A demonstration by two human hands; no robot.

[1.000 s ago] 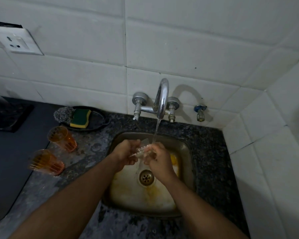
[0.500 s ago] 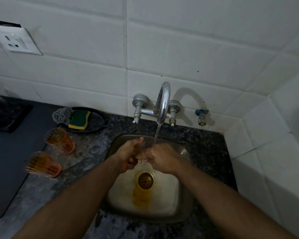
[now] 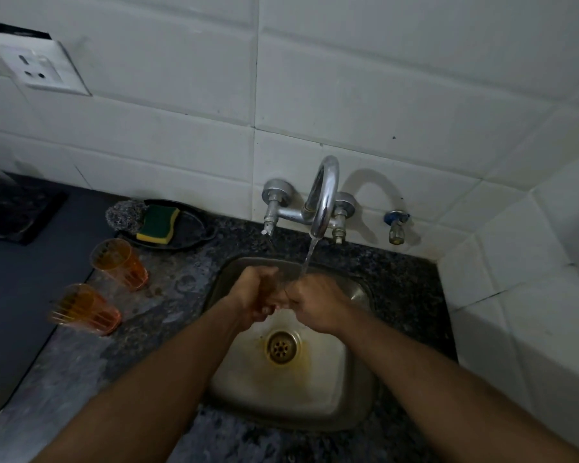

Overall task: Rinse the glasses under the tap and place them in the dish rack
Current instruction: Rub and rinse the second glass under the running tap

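Glass point(image 3: 283, 284) barely visible, gripped between both hands point(image 3: 286, 297) under tap point(image 3: 321, 195) stream, above sink point(image 3: 355, 409) drain.

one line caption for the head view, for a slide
Both hands hold a glass under the running tap above the sink.

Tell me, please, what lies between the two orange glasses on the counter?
Nothing: in the head view only bare, wet-looking counter separates the farther orange glass from the nearer orange glass.
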